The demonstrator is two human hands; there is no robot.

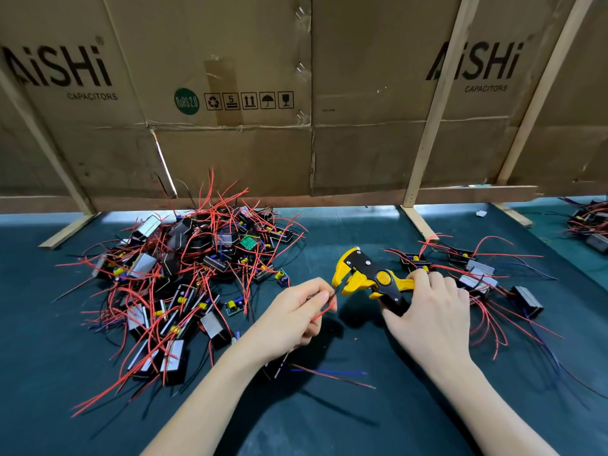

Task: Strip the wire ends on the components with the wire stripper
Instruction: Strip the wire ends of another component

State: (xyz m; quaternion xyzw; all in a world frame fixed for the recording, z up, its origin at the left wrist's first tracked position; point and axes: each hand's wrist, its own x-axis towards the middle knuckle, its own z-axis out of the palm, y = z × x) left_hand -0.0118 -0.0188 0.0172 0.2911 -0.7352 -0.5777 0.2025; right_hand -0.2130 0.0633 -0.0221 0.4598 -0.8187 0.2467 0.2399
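Stripper (pixel 371 278) head points left toward pinched red wire (pixel 324 311).

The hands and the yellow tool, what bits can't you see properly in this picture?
- Head view: the tip of the red wire is too small to tell whether it is stripped.
- The component under the left hand is mostly hidden by that hand and wrist.
- The wire stripper handles are covered by the right hand.
- The far right pile is cut off by the frame edge.
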